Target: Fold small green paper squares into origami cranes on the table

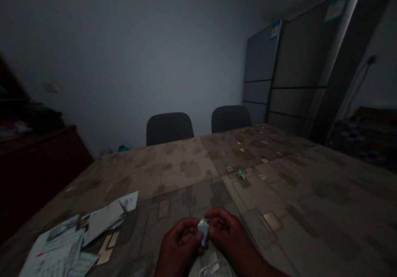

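A small folded piece of pale paper (203, 226) with a pointed top is held up just above the table at the near edge. My left hand (181, 242) pinches its left side, thumb against the paper and fingers curled. From the other side my right hand (229, 233) closes on the paper's right edge, its fingers bent. The lower part of the paper is partly hidden by the left thumb. Farther off on the table stands a small green folded-paper figure (241, 174).
Loose papers and cards (104, 219) lie in a pile at the near left of the patterned tablecloth (173, 169). Two dark chairs (169, 128) stand along the far side by the wall. A tall cabinet (297, 70) is at the back right, and a dark wooden cabinet (40, 165) at left.
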Motion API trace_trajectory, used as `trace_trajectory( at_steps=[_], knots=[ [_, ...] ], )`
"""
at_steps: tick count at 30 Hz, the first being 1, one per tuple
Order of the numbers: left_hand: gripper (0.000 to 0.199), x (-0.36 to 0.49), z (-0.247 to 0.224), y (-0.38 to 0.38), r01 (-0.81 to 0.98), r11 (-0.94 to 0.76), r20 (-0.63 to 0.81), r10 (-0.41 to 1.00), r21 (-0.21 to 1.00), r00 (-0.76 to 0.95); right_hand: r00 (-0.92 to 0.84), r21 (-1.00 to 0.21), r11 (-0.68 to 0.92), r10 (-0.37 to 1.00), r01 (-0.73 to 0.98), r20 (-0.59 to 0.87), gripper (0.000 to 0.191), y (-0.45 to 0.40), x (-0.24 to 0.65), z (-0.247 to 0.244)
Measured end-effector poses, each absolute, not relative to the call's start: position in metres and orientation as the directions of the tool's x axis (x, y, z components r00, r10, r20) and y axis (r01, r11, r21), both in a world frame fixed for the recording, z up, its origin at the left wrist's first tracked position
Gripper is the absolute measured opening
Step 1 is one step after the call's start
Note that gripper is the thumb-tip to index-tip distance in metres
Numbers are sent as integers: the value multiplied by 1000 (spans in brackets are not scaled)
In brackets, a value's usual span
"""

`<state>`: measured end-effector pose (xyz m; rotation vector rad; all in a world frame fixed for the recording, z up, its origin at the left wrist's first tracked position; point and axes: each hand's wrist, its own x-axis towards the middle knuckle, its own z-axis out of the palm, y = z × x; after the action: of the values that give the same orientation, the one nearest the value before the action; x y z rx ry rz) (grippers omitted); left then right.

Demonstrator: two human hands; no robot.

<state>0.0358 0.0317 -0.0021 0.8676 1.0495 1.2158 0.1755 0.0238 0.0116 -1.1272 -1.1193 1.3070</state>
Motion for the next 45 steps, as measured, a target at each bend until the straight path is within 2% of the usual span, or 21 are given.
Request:
trace_trajectory(
  at_steps=[8, 15, 24, 34, 38, 45],
  knots=[
    [27, 35, -8, 30, -242, 123, -114, 992, 962, 51, -18, -998, 52, 998, -20, 52, 6, 22, 176, 6],
    [33, 34, -12, 31, -295, 95, -80, 995, 951, 61, -40, -993, 35, 998, -115, 40, 16, 22, 175, 7],
    [26, 29, -5, 29, -307, 79, -22, 982, 948, 186, -23, -996, 47, 999, -78, 48, 15, 22, 179, 4],
    [29, 29, -3, 27, -291, 91, -39, 983, 952, 177, -24, -991, 35, 999, -129, 38, 16, 23, 177, 5],
    [27, 31, -2, 25, -256, 49, -19, 993, 965, 117, 11, -987, 11, 1000, -159, 10, 18, 21, 176, 7],
    [19, 29, 2, 27, -263, 105, -73, 989, 959, 128, 49, -975, -2, 999, -222, -13, 17, 19, 176, 10]
  ],
)
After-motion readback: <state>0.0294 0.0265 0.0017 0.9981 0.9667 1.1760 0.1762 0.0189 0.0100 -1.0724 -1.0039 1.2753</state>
